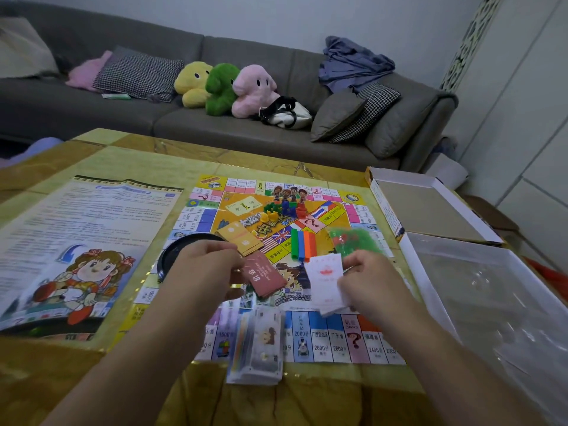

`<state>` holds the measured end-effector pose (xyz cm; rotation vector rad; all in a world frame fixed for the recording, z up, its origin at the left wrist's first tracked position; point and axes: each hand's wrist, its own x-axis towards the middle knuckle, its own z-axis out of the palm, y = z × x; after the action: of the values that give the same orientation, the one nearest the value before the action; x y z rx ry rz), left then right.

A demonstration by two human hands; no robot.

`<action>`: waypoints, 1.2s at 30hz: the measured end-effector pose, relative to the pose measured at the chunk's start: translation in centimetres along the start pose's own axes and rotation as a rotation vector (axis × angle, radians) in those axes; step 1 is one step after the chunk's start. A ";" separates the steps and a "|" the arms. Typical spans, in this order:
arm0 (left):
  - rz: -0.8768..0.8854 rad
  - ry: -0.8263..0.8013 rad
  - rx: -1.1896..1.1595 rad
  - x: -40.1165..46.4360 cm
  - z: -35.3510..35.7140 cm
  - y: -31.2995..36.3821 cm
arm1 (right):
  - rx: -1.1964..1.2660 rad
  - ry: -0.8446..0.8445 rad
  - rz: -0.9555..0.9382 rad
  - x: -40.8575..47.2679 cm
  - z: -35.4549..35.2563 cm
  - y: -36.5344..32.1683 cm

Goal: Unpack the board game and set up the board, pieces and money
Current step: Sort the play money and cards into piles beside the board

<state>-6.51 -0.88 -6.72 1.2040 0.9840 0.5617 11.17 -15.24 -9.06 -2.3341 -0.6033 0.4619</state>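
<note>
Low in the frame's centre, the left hand pinches a red card stack; the right hand grips white cards. Both forearms reach up over the game board on the desk; wrapped money lies below.

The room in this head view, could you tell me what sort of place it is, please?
Most likely a home living room: a grey sofa with plush toys and cushions, and a low table where a board game is laid out.

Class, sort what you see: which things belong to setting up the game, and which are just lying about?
Game: board, red cards in left hand, white cards in right hand, money bundle, coloured sticks.
Lying about: plush toys, cushions, bag.
</note>
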 end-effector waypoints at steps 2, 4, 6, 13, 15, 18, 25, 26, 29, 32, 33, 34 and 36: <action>0.009 -0.001 0.002 -0.2 0.1 0.1 | 0.097 -0.047 0.047 0.1 1.0 0.0; -0.003 -0.012 -0.007 -0.3 0.3 0.0 | 0.185 -0.055 0.075 0.1 1.7 -0.5; -0.011 -0.016 -0.012 -0.4 0.5 -0.1 | 0.196 -0.051 0.048 0.1 2.5 -0.9; -0.024 -0.011 -0.016 -0.6 0.6 0.4 | -0.239 0.125 -0.109 -0.2 4.6 -0.1; -0.039 -0.022 -0.018 -0.7 0.7 0.5 | -0.443 0.195 -0.187 -0.6 4.7 -0.2; -0.048 -0.026 -0.002 -0.7 0.6 0.6 | -0.575 0.206 -0.274 -1.1 4.3 -0.5; -0.074 0.049 0.004 -0.6 0.3 1.5 | -0.288 -0.327 -0.431 -4.5 2.8 -2.8; -0.079 0.050 0.012 -0.7 0.3 1.6 | -0.319 -0.370 -0.434 -4.8 3.2 -2.9; -0.058 0.036 0.062 -1.2 -0.3 1.3 | -0.382 -0.410 -0.466 -5.5 4.3 -3.2; 0.009 -0.020 0.157 -1.6 -1.2 0.6 | -0.476 -0.380 -0.531 -5.9 4.6 -3.5; 0.015 -0.039 0.191 -1.7 -1.5 0.4 | -0.498 -0.371 -0.547 -6.2 4.6 -3.7; 0.015 -0.057 0.227 -1.8 -1.8 0.2 | -0.512 -0.372 -0.557 -6.5 4.7 -3.9; 0.011 -0.104 0.321 -1.7 -2.4 -0.1 | -0.536 -0.383 -0.559 -7.0 5.0 -4.3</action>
<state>-9.43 -1.10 -6.39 1.5089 1.0040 0.3531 1.74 -13.49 -8.56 -2.4098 -1.6807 0.5256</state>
